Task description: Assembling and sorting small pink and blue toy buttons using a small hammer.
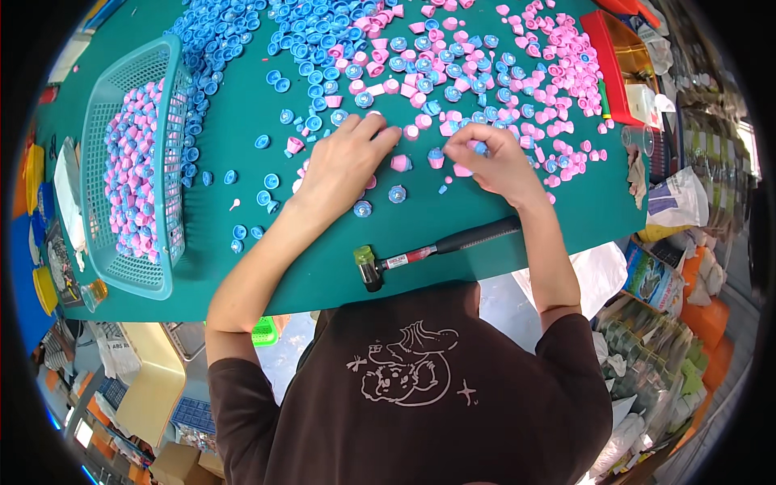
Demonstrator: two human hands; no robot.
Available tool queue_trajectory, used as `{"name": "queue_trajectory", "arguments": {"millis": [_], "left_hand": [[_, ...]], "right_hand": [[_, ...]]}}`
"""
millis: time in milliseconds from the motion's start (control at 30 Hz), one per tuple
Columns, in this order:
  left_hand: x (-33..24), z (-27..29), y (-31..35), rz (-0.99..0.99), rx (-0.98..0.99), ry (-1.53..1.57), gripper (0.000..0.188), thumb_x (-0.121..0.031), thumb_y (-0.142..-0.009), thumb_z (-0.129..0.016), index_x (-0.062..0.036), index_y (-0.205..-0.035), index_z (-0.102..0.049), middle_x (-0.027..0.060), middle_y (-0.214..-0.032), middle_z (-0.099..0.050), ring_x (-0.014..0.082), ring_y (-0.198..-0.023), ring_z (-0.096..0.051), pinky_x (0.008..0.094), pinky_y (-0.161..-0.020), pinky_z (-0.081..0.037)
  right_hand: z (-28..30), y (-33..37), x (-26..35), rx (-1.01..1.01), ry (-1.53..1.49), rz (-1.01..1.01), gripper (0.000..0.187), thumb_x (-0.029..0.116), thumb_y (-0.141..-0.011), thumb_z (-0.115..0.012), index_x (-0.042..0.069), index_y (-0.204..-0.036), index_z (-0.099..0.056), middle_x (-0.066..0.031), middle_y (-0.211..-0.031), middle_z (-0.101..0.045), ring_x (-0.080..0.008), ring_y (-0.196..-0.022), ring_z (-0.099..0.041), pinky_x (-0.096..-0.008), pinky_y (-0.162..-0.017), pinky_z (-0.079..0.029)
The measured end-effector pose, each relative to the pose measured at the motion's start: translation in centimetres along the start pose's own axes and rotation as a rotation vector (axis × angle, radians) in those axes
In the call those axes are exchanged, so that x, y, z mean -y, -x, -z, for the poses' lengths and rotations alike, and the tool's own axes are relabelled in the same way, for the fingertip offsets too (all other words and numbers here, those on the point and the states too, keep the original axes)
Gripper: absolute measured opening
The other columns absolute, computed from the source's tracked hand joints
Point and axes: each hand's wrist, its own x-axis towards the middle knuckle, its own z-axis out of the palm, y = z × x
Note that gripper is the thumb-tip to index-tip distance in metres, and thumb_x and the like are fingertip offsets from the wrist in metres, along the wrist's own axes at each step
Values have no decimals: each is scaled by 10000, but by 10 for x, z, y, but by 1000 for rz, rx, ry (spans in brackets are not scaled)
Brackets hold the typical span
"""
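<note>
My right hand (497,166) is closed in a pinch, with a small blue plastic cap (480,149) showing between thumb and fingers. Whether a pink cup is joined to it, I cannot tell. To its left, my left hand (343,162) rests low over the table with curled fingers, and its fingertips hide whatever they hold. Between the hands stand a pink cup with a blue top (436,158) and another tipped on its side (401,163). Two blue caps (397,194) (363,208) lie just nearer than the left hand.
A turquoise basket (171,162) at the left holds many joined pink-and-blue pieces. Loose blue caps (214,36) and pink cups (566,48) are heaped at the back of the green table (242,295). A black-handled mallet (453,242) lies in front. At the right back stands a red bin (602,56).
</note>
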Motion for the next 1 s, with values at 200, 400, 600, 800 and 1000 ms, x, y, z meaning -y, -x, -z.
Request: {"name": "queue_trajectory", "arguments": {"millis": [200, 400, 600, 800, 1000], "left_hand": [[16, 29, 12, 634, -158, 1349, 290, -112, -859, -710, -12, -1117, -625, 68, -888, -660, 124, -748, -625, 220, -587, -494], [16, 27, 65, 643, -398, 1633, 304, -235, -964, -566, 3, -1150, -541, 102, -978, -610, 101, -706, -593, 145, -420, -429], [-36, 21, 71, 533, -172, 327, 427, -316, -742, -801, -71, -1047, -629, 85, -920, -585, 228, -801, -617, 329, -662, -513], [-44, 6, 66, 312, -42, 1, 371, -359, -790, -734, -102, -1020, -597, 70, -859, -532, 238, -765, -608, 367, -550, -503], [-38, 5, 73, 285, -23, 2, 226, -248, -852, -672, -91, -970, -560, 62, -799, -533, 241, -684, -610, 372, -522, -491]], "right_hand": [[-21, 0, -26, -151, 717, 388, 225, 160, -833, -730, 58, -1023, -665, -47, -921, -621, -149, -721, -611, -283, -594, -488], [-25, 8, -18, -94, 956, 372, 299, 163, -799, -748, 94, -1072, -649, -51, -994, -596, -189, -775, -621, -318, -624, -500], [-35, -4, -10, -77, 632, 475, 301, 144, -814, -725, 95, -1095, -629, -80, -999, -593, -254, -800, -627, -356, -671, -504], [-66, -26, -9, -111, 828, 482, 263, 162, -855, -689, 83, -1101, -639, -100, -979, -583, -258, -811, -615, -361, -703, -500], [-51, -22, -11, -54, 764, 538, 227, 175, -867, -682, 70, -1064, -643, -90, -966, -579, -230, -745, -609, -344, -677, -504]]}}
